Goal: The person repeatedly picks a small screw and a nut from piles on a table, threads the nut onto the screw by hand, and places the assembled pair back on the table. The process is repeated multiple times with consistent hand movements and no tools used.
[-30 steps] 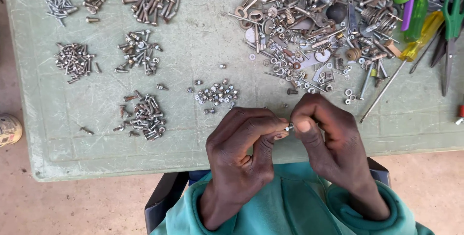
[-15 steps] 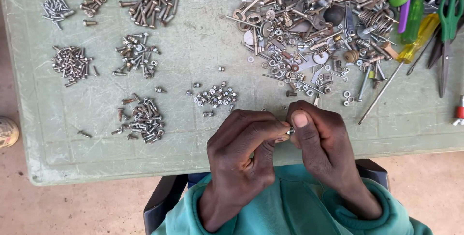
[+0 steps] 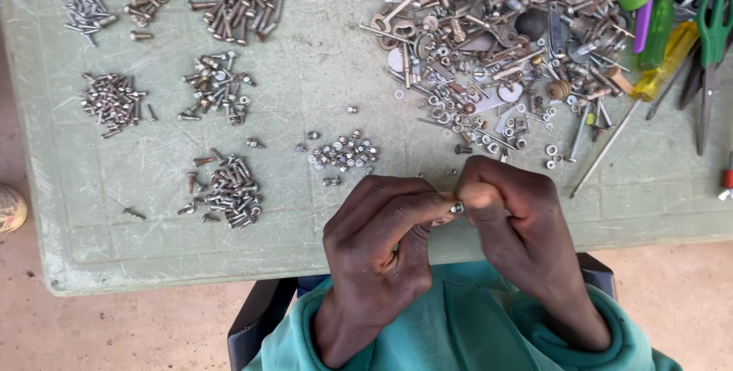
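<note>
- We see both hands meet over the near edge of the pale green counter [image 3: 153, 264], just in front of the teal sleeves; between them sits a small metal nut [image 3: 456, 208], possibly on a short screw, though too little of it shows to be sure
- The left hand [image 3: 382, 241] has its fingers [image 3: 416, 207] curled in tight, thumb and forefinger closed toward the small piece from the left; we cannot tell how much of the piece lies hidden under them
- The right hand [image 3: 511, 211] pinches the same piece from the other side, its thumb tip pressed right against it and the remaining fingers folded shut
- We judge the piece light, hard and stiff; its smooth metal would make it slippery and easy to drop, so a fingertip pinch across its flat sides, close to the counter, seems the sound way to hold it
- Just beyond the hands lies a little cluster of nuts [image 3: 343, 153]; further left stand sorted heaps of screws [image 3: 225, 184], with more heaps behind them
- To the upper right sprawls a large unsorted pile of hardware [image 3: 496, 43], near it a yellow-handled screwdriver [image 3: 664, 66]; green-handled scissors [image 3: 714, 43] lie at the far right edge
</note>
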